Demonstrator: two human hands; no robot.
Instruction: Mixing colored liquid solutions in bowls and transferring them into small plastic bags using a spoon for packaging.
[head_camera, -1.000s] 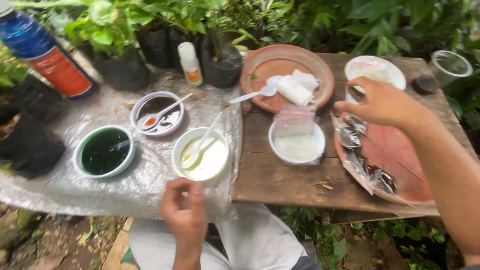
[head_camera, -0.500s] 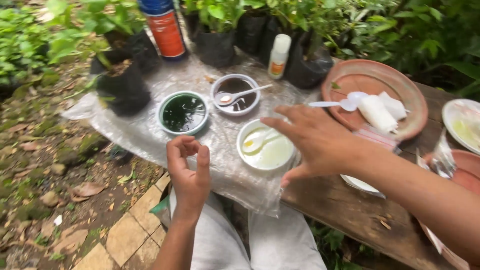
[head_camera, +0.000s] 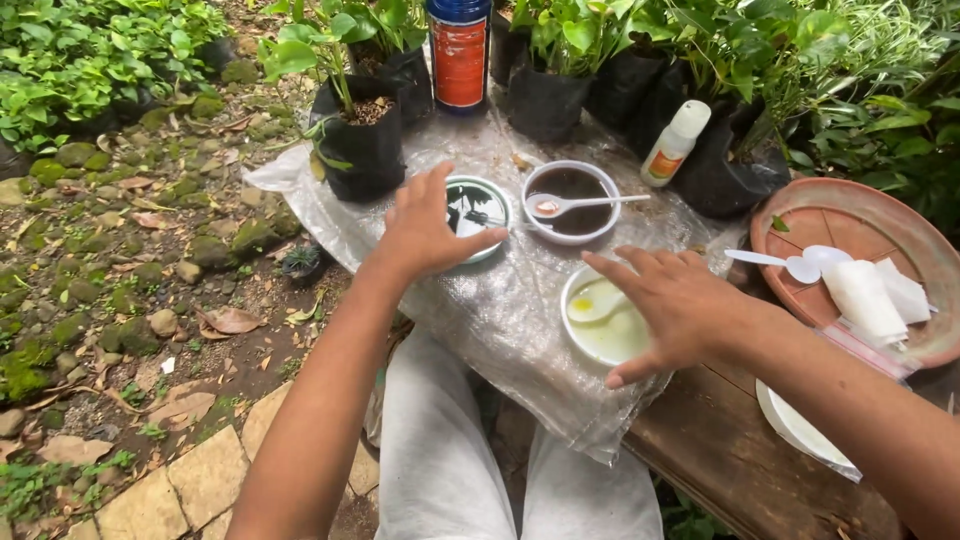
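**Hand and Bowl Positions, Left to Right**

At the far left lies mossy ground with paving stones. A black plant bag stands at the left end of the table, on the clear plastic sheet that covers that end.

Your left hand is spread, fingers apart, palm down. It rests on the near left rim of the green bowl — dark green liquid shows past your thumb.

Just right of it stands the white bowl of dark liquid with a white spoon laid across it. Behind these stand a blue and red spray can and a small white bottle.

Your right hand is also open and flat, fingers extended. It hovers over the right side of the pale bowl, which holds yellowish liquid and a spoon. Whether the palm touches the rim cannot be told.

At the far right, a terracotta saucer carries another white spoon and folded white wrappers.
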